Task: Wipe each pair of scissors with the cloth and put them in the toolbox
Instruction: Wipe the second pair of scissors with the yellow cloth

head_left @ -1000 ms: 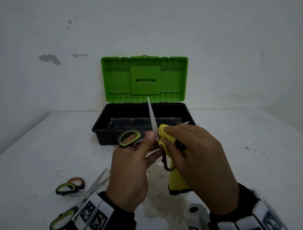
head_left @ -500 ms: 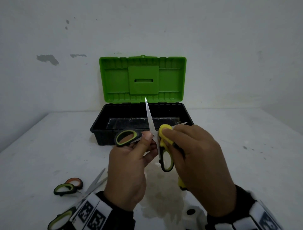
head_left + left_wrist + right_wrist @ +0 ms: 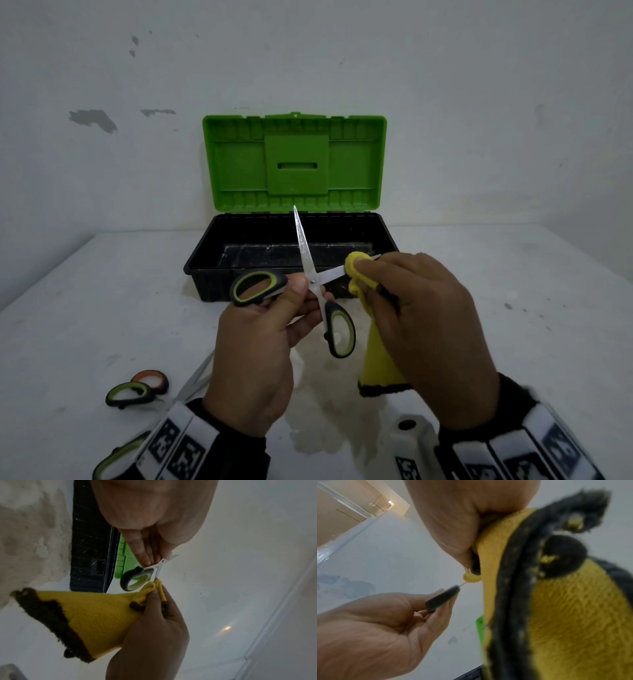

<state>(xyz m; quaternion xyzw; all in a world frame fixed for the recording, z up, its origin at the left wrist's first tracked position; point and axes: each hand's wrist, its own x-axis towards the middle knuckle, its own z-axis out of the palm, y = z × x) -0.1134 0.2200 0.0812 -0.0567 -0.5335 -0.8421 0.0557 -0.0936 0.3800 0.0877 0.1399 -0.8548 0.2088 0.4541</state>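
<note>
Nearest to us, at the bottom left of the head view, a pair of scissors with a green-and-black handle (image 3: 113, 460) lies half hidden under our left sleeve, and just beyond it another pair with one green and one orange loop (image 3: 138, 389) rests on the white table (image 3: 513, 342), its blades pointing toward our left wrist. Above the table our left hand (image 3: 253, 346) pinches the open scissors (image 3: 313, 284) near the pivot, thumb on top and fingers curled beneath, with one green-lined loop sticking out to the left and the other hanging down between our hands. One blade points up and away, the other runs right into the yellow cloth (image 3: 376, 356). Our right hand (image 3: 424, 322) pinches a fold of that cloth around this blade, whose tip just shows past the fingers; the rest of the cloth, edged in black, hangs down below the palm. Behind our hands sits the toolbox (image 3: 205, 263), its black tray open toward us and its green lid (image 3: 294, 164) standing upright against the white wall (image 3: 479, 102), which has a few patches of chipped paint.
</note>
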